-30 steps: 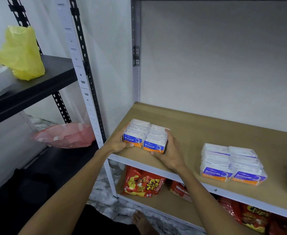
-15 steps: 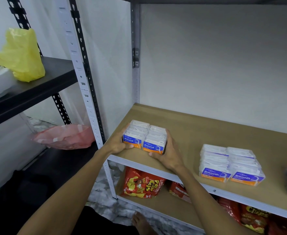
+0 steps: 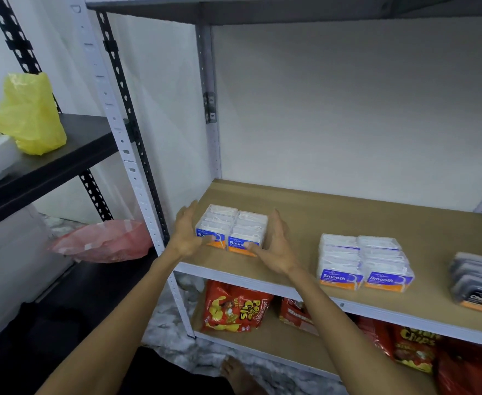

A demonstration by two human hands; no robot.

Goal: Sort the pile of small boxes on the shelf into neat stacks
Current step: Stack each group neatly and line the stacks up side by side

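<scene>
My left hand (image 3: 187, 235) and right hand (image 3: 276, 246) are spread, flanking the Round boxes (image 3: 232, 228) on the shelf (image 3: 305, 220); white picks show inside.

Two bare forearms reach up and forward from the lower edge of the view, converging slightly toward the wrists. The left hand (image 3: 189, 234) stands on edge with the palm facing inward, fingers straight and close together pointing up and away, thumb stretched forward. The right hand (image 3: 277, 243) mirrors it, palm facing the left one, fingers extended upward, thumb angled inward and low. Both hands are spread and flat, gripping nothing, level with each other with a gap between the palms
</scene>
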